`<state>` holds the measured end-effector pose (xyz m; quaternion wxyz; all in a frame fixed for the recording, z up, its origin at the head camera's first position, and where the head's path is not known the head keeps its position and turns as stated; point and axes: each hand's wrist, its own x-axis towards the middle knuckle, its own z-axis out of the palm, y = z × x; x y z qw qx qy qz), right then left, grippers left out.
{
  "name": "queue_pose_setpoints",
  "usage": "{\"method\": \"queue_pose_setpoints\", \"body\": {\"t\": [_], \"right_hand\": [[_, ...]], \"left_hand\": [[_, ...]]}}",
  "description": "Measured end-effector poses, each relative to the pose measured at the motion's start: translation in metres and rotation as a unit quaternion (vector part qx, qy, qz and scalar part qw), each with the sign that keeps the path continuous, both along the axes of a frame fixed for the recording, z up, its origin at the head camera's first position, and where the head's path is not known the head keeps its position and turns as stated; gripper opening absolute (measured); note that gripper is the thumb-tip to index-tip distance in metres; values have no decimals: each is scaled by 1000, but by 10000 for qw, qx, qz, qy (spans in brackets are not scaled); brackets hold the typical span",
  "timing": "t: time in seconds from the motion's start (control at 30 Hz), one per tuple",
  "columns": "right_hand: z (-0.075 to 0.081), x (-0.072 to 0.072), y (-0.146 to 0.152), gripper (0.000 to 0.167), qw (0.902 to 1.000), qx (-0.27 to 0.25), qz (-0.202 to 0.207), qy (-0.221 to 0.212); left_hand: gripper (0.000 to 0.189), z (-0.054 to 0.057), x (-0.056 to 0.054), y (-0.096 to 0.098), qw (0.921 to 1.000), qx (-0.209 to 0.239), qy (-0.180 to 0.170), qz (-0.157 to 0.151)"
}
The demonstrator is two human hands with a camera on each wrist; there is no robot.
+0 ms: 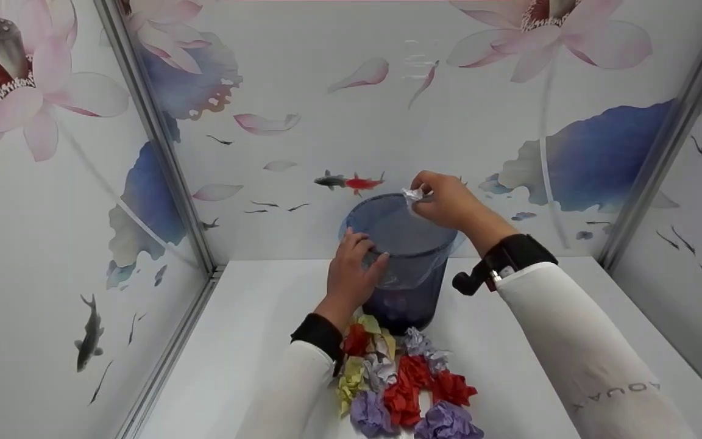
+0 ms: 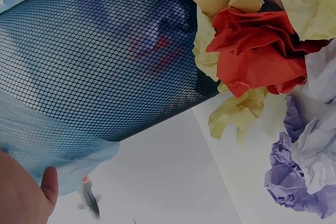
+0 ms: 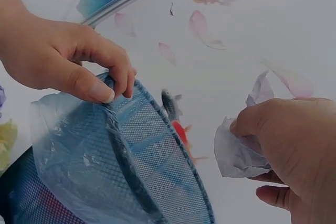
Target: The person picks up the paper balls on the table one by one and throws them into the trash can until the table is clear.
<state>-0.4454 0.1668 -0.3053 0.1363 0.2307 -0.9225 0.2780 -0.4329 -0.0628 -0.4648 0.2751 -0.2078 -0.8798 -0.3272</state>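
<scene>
A dark mesh wastebasket (image 1: 409,305) stands upright at the back of the white table, with a thin blue plastic bag (image 3: 79,150) lining it and folded over its rim. My left hand (image 1: 354,271) grips the near left of that rim, thumb outside and fingers curled over the edge. Above the far right of the rim, my right hand (image 1: 448,204) pinches a crumpled pale paper ball (image 3: 236,153) between thumb and fingers. Through the mesh in the left wrist view, some red and purple shapes show dimly inside the basket.
In front of the basket lies a heap of crumpled paper balls: red (image 1: 403,402), purple (image 1: 448,421), yellow (image 1: 351,381) and pale ones. White panels printed with flowers and fish close off the back and sides, with metal posts (image 1: 156,134) at the corners.
</scene>
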Motion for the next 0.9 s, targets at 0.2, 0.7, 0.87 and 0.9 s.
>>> {"method": "queue_pose_setpoints", "body": {"t": [0.2, 0.7, 0.87, 0.9], "right_hand": [[-9, 1, -11, 26, 9995, 50, -28, -304], [-24, 0, -22, 55, 9985, 183, -219, -472], [-21, 10, -14, 54, 9988, 354, 81, -331], [-20, 13, -12, 54, 9986, 388, 165, -306]], "left_hand": [[60, 1, 1, 1, 10000, -4, -52, -19], [56, 1, 2, -1, 10000, -75, -11, -2], [57, 3, 3, -1, 9999, -79, -60, -17], [56, 3, 3, -2, 9999, -69, -75, -27]]}}
